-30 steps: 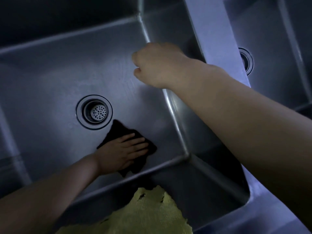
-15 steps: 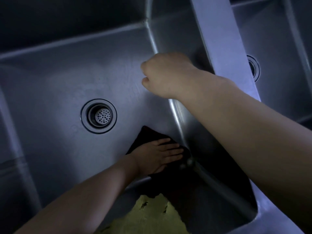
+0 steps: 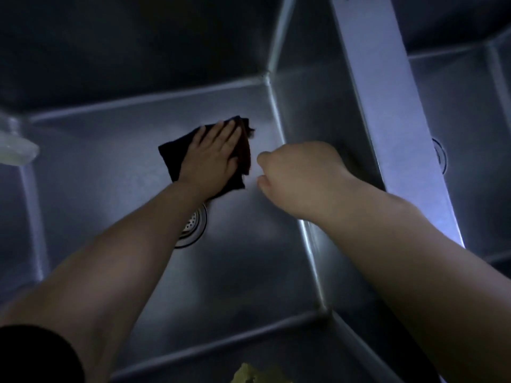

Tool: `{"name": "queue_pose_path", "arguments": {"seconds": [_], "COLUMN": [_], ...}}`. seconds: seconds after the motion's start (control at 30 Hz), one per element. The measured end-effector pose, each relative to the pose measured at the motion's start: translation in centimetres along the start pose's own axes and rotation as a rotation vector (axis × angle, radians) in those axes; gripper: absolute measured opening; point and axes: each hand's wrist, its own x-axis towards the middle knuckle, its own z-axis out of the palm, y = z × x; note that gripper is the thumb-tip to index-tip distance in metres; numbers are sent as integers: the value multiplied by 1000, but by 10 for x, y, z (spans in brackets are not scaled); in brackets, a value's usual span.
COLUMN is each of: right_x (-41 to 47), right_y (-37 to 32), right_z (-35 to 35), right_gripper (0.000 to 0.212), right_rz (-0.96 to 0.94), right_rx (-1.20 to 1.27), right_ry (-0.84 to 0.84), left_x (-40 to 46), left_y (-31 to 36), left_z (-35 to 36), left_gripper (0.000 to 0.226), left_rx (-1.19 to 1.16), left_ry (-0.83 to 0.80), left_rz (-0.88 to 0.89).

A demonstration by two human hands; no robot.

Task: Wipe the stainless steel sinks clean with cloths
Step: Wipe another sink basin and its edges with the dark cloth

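A deep stainless steel sink (image 3: 110, 167) fills the view in dim light. My left hand (image 3: 213, 156) lies flat, fingers spread, on a dark cloth (image 3: 172, 156) pressed to the sink floor near the far right corner. My left forearm covers part of the round drain strainer (image 3: 195, 226). My right hand (image 3: 298, 172) hovers just right of the cloth, curled into a loose fist near the right wall, with nothing visible in it.
A steel divider (image 3: 387, 106) separates this basin from a second sink (image 3: 470, 134) on the right, whose drain (image 3: 441, 156) shows partly. A yellow cloth (image 3: 260, 375) lies at the near edge. A pale object (image 3: 15, 150) sits at the far left.
My left hand slid the dark cloth from the near right corner up past the drain to the far right part of the floor. The view tilted, and my right hand stayed clenched.
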Motion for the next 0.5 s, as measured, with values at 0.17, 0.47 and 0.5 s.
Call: {"name": "queue_pose_path", "arguments": {"seconds": [0.17,0.47,0.5], "right_x": [1,1,1], "right_y": [0,0,0], "right_z": [2,3,2], "right_gripper": [6,23,27], "right_rz": [10,46,47], "right_rx": [-47,-28,-14], "right_ry": [-19,-26,-31], "left_x": [26,-69,-90], "left_y": [-56,-112,-111], "left_z": [-11,-23,-23], "left_gripper": [64,67,67], "left_rx": [3,-28,-34], "left_ry": [23,57,55], "left_rz": [-143,-456,-504]}}
